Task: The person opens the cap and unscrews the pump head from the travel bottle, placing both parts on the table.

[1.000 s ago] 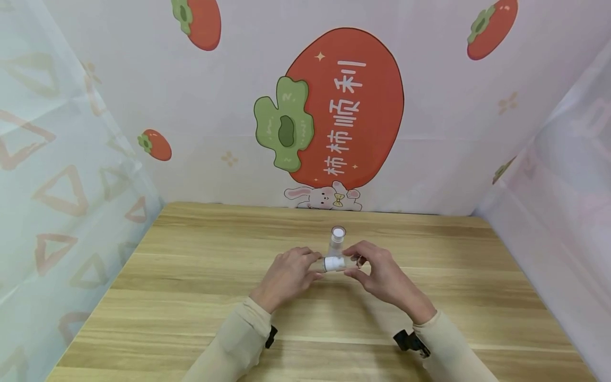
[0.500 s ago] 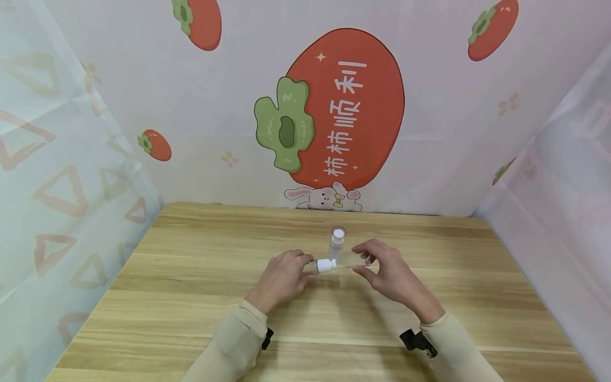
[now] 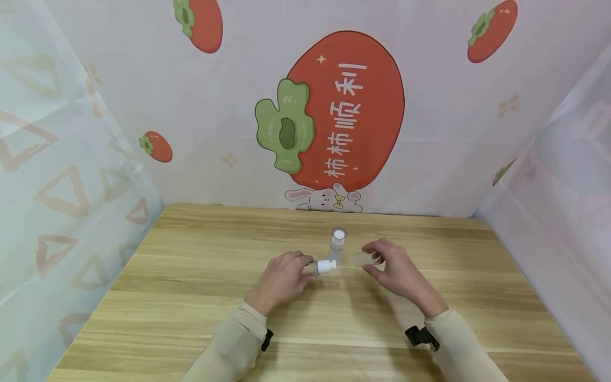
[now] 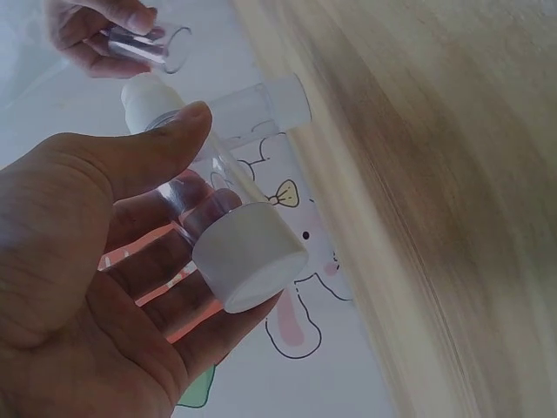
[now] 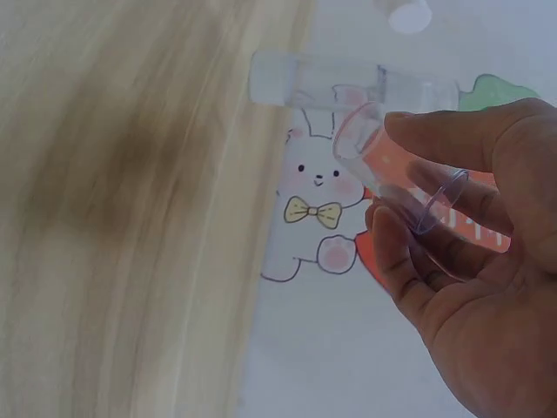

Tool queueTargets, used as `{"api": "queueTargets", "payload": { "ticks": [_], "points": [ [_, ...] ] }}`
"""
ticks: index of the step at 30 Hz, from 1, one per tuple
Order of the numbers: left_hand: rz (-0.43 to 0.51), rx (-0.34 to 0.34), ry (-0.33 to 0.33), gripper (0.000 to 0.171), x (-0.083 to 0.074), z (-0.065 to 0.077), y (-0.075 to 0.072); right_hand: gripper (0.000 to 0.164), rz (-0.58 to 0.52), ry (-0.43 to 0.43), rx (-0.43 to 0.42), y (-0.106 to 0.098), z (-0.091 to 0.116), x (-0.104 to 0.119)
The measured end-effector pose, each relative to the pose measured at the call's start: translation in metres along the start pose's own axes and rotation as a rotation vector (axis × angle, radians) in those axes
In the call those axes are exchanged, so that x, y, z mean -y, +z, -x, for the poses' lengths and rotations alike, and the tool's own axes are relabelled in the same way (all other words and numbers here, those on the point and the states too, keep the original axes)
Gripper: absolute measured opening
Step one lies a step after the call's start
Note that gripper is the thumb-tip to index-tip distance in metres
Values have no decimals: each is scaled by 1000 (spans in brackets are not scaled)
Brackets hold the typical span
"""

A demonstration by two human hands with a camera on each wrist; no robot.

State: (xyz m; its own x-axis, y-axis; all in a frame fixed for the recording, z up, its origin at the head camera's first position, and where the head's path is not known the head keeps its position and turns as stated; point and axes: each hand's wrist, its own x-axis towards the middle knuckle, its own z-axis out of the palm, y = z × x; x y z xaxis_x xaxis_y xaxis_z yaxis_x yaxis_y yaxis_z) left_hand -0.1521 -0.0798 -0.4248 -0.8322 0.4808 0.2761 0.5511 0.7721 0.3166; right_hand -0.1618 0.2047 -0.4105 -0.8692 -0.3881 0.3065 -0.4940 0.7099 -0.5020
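Note:
My left hand [image 3: 284, 278] grips a small clear pump bottle [image 4: 248, 261] with a white base and a white pump top. The bottle is tilted nearly sideways, its white top pointing right. To its right, my right hand [image 3: 398, 273] pinches a clear see-through cap [image 5: 361, 144] between thumb and fingers. The cap's open end faces the bottle, with a gap between the two. A second bottle [image 3: 337, 246] stands upright on the table just behind them, its white top under a clear cap.
The wooden table [image 3: 215, 318] runs back to a printed cloth wall [image 3: 215, 106] with persimmons and a rabbit. Cloth sides close in the left and right. Black straps [image 3: 420, 337] with cameras sit at both wrists.
The clear cap has come off the pump bottle's white top. My right hand has moved right with the cap; my left hand has shifted slightly left with the bottle.

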Motion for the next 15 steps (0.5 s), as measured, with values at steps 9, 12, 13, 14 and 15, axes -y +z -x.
{"api": "queueTargets", "payload": {
  "ticks": [9,12,13,14,15],
  "points": [
    [11,21,21,32,-4,1,-2,32,36,86,48,2,-1,-23],
    [14,34,23,32,-5,1,-2,32,48,106,62,0,-3,-30],
    [16,39,23,33,-6,1,-3,32,51,111,67,0,-3,-33],
    [18,43,24,33,-6,1,-3,32,54,116,72,-1,-4,-35],
    [20,47,26,33,-6,1,-2,32,57,122,78,-1,-5,-37]
  ]
}}
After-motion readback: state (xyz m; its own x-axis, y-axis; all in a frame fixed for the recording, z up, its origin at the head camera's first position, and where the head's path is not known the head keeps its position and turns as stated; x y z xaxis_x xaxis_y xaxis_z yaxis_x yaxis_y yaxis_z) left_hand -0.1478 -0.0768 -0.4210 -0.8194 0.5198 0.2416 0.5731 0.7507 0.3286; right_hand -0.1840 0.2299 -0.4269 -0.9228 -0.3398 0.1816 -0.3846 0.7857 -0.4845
